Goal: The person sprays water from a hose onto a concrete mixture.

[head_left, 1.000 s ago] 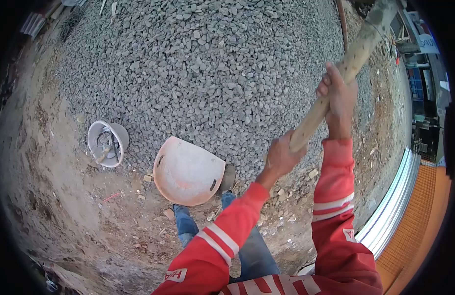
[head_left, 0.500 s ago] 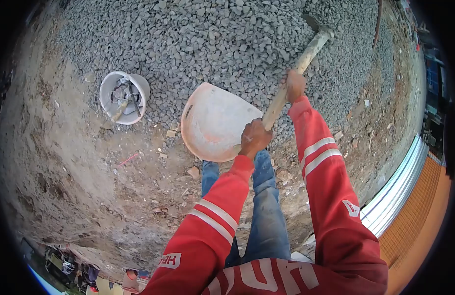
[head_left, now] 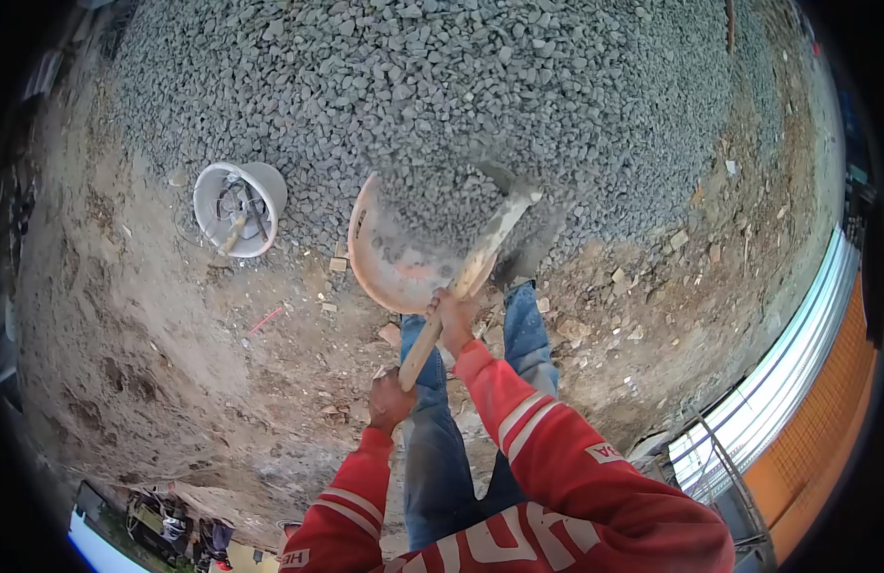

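Note:
Both my hands grip the wooden handle (head_left: 473, 266) of a hoe. My left hand (head_left: 390, 398) holds the near end of the handle. My right hand (head_left: 452, 318) holds it a little farther up. The blade (head_left: 507, 181) at the far end drags grey gravel (head_left: 432, 86) off the big pile. The stones pour into a pink basin (head_left: 377, 272) that lies on the ground just in front of my feet. Gravel covers the basin's far half.
A white bucket (head_left: 234, 206) lies on its side left of the basin, at the pile's edge. Bare dirt (head_left: 156, 325) with scattered rubble surrounds me. A metal sheet and orange mesh fence (head_left: 795, 382) run along the right.
The hoe swung down from high at the right onto the gravel pile. Then I pulled it back toward me, and stones slid into the basin. Both hands came close to my body.

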A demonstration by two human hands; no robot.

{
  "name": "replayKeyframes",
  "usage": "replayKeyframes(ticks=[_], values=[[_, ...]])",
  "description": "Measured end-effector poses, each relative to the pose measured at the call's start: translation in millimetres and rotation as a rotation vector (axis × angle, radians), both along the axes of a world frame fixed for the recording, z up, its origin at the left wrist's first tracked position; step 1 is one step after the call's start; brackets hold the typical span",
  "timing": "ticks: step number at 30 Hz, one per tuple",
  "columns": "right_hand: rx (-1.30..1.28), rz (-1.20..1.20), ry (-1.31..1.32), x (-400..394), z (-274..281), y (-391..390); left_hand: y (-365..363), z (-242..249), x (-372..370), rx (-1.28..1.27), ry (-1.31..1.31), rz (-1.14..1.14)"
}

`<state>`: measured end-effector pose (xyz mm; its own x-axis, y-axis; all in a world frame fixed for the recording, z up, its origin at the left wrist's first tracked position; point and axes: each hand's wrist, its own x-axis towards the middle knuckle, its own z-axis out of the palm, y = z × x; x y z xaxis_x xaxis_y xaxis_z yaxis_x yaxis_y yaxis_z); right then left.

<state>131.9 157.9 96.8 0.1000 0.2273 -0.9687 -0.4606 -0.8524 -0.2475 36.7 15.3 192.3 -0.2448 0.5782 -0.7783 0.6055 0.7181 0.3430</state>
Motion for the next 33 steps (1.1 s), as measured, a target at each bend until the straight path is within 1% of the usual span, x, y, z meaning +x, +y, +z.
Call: replayKeyframes(ticks=[2,3,4,6,8,9,10,11,12,13,15,16,17,19,20,22,24,26,28,29,31,33], values=[[-0.016,-0.019,-0.01,5,15,-19,-12,12,4,-0.018,-0.101,0.041],[-0.028,-0.031,-0.028,9,22,-19,-8,13,9,-0.022,-0.102,0.031],[-0.031,-0.04,-0.032,16,34,-7,-3,13,17,-0.005,-0.111,0.007],[0.114,-0.074,-0.074,45,64,27,11,14,40,0.04,-0.135,-0.029],[0.331,-0.016,-0.23,82,95,85,68,8,73,0.129,-0.203,-0.046],[0.423,-0.083,-0.296,105,95,111,108,9,89,0.179,-0.256,-0.046],[0.568,-0.109,-0.283,123,118,148,141,-1,105,0.279,-0.334,-0.084],[0.689,-0.087,-0.363,143,127,183,180,-3,122,0.357,-0.335,-0.13],[0.722,-0.11,-0.41,150,145,220,221,-3,132,0.424,-0.361,-0.146],[0.79,-0.078,-0.4,173,139,250,255,-8,144,0.452,-0.385,-0.15],[0.775,-0.141,-0.456,195,121,307,319,-13,153,0.447,-0.384,-0.165],[0.759,-0.186,-0.465,199,106,329,335,-19,154,0.433,-0.36,-0.174],[0.713,-0.156,-0.436,197,86,342,338,-23,149,0.425,-0.366,-0.17],[0.625,-0.114,-0.361,190,44,344,341,-27,134,0.24,-0.317,-0.139],[0.577,-0.101,-0.316,178,26,333,332,-28,122,0.243,-0.318,-0.142],[0.5,-0.155,-0.258,151,12,297,301,-31,94,0.311,-0.168,-0.203],[0.401,-0.19,-0.173,136,-10,258,258,-49,79,0.324,-0.083,-0.241],[0.31,-0.157,-0.204,114,-13,222,233,-37,59,0.198,-0.099,-0.274],[0.212,-0.147,-0.179,102,-18,187,202,-32,47,0.152,-0.086,-0.302],[0.188,-0.126,-0.19,98,-22,169,184,-33,45,0.151,-0.083,-0.299],[0.165,-0.101,-0.19,87,-31,135,151,-34,40,0.059,-0.059,-0.268],[0.074,-0.055,-0.213,78,-37,101,120,-25,35,0.06,-0.019,-0.235]])
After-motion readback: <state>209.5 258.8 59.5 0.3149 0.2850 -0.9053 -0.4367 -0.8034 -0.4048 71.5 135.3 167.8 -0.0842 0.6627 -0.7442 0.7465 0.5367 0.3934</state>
